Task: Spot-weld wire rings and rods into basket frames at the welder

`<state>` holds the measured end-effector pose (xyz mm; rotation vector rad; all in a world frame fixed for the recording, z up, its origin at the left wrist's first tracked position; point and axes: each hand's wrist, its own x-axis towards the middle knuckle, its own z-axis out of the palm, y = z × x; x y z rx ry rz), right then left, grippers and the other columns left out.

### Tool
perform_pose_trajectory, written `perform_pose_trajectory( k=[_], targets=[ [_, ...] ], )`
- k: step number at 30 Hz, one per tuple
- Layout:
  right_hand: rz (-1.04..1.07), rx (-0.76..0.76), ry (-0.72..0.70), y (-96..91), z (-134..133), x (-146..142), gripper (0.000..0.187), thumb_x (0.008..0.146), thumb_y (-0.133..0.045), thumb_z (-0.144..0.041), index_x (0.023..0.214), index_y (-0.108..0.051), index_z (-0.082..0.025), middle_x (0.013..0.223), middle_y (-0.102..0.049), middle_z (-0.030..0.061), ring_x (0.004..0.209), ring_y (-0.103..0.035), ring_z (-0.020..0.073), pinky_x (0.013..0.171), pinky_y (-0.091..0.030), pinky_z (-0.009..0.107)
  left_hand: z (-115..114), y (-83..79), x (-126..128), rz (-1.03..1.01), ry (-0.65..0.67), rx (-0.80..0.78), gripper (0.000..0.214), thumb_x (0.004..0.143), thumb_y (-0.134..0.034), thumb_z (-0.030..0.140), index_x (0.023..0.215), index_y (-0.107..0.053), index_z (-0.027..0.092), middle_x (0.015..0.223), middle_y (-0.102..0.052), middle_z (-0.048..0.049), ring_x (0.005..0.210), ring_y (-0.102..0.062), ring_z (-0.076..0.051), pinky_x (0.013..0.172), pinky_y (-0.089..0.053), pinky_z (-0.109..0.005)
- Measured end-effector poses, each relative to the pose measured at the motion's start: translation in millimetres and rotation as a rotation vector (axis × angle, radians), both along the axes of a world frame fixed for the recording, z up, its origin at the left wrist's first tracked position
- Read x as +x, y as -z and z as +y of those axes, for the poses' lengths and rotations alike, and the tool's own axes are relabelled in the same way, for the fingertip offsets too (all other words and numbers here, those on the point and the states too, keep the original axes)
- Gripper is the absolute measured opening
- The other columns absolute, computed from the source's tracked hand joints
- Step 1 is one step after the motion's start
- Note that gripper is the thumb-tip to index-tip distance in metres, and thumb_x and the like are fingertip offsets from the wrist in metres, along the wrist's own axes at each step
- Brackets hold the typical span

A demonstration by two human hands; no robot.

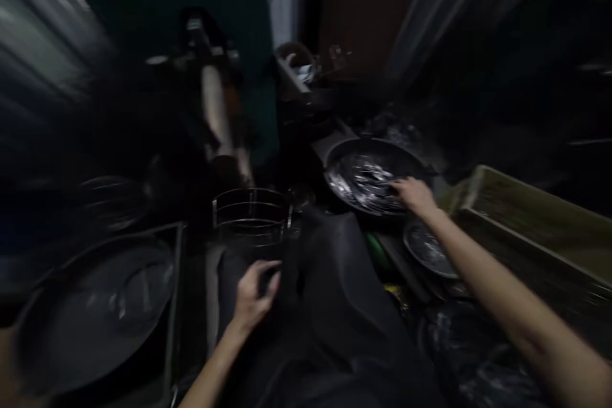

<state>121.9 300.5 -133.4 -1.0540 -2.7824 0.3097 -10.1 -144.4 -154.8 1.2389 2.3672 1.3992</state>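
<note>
My right hand reaches over the near right rim of a dark round basin. Its fingers are drawn together at a heap of thin, shiny metal-looking pieces in the basin; whatever they pinch is too small and blurred to name. Above dark fabric over my lap, my left hand hangs with curled fingers and a gap between thumb and forefinger. Nothing shows in that gap. Just beyond the left hand stands a round wire frame.
A wide dark round pan lies at lower left beside a metal frame edge. On the right are a smaller round dish holding shiny bits and a yellowish-green crate. A blurred machine with a pale bar stands ahead.
</note>
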Motion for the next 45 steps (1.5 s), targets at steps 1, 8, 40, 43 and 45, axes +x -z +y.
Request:
perform_pose_trajectory(
  k=[1,8,40,43,45],
  targets=[
    [0.016,0.000,-0.011,-2.8,-1.4,-0.9,0.024,0.085,-0.051,-0.034,0.085,-0.067,-0.018,0.082,-0.066,0.0198,0.087,-0.061,0.0288,0.079,-0.042,0.043,12.6,-7.8,4.1,-0.010,0.084,0.039,0.020,0.085,-0.052,0.027,0.103,-0.059,0.023,0.094,-0.065,-0.0040,0.087,-0.063,-0.018,0.077,-0.054,-0.034],
    [0.659,-0.474,0.095,-72.6,-89.0,-29.5,0.041,0.085,-0.037,-0.061,0.097,-0.055,-0.025,0.073,-0.060,0.0131,0.060,-0.057,0.0208,0.056,-0.042,0.038,106.3,-59.8,30.3,-0.163,0.297,0.188,0.040,0.091,-0.043,0.035,0.128,-0.044,0.019,0.127,-0.052,-0.0121,0.121,-0.046,-0.024,0.103,-0.036,-0.045],
    [0.674,-1.157,-0.190,-83.9,-228.8,-222.0,0.025,0.074,-0.060,-0.040,0.075,-0.050,-0.018,0.049,-0.049,-0.0062,0.035,-0.038,0.0051,0.032,-0.027,0.017,30.0,-31.6,-143.9,0.201,-0.148,0.332,0.077,0.070,-0.059,0.022,0.134,-0.017,0.020,0.097,-0.050,-0.0042,0.089,-0.055,-0.019,0.084,-0.046,-0.039],
    [0.642,-1.260,-0.253,-79.5,-237.8,-230.0,0.032,0.069,-0.065,-0.044,0.076,-0.050,-0.017,0.046,-0.046,-0.0085,0.034,-0.036,0.0041,0.032,-0.025,0.017,21.9,-22.8,-139.5,0.208,-0.184,0.359,0.077,0.068,-0.059,0.021,0.133,-0.016,0.021,0.095,-0.050,-0.0034,0.088,-0.054,-0.018,0.083,-0.045,-0.039],
    [0.624,-1.304,-0.290,-75.6,-241.4,-230.4,0.036,0.066,-0.067,-0.047,0.077,-0.050,-0.017,0.045,-0.044,-0.0094,0.033,-0.034,0.0036,0.032,-0.023,0.017,17.8,-18.7,-140.3,0.186,-0.170,0.378,0.080,0.068,-0.059,0.021,0.133,-0.013,0.022,0.095,-0.050,-0.0030,0.087,-0.054,-0.018,0.084,-0.045,-0.039]
  ],
)
